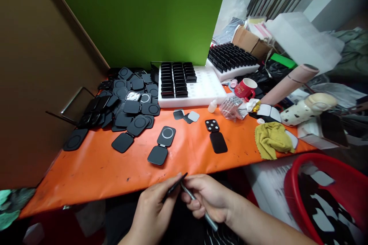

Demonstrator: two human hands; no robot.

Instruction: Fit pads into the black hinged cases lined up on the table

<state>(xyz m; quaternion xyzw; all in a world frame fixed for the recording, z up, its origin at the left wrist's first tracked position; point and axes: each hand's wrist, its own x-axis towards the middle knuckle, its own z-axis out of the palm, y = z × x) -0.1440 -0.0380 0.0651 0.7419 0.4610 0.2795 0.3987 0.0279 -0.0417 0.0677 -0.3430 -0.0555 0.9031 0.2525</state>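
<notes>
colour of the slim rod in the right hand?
Slim metallic-looking rod in the right hand: silver-grey, seen in the head view.

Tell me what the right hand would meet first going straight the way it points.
Probably the dark flat piece held in the left hand, though depth there is hard to judge.

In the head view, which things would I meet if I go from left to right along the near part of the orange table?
single black pad → unfolded plain pad → silver-ring pad → dotted pad → yellow cloth
</notes>
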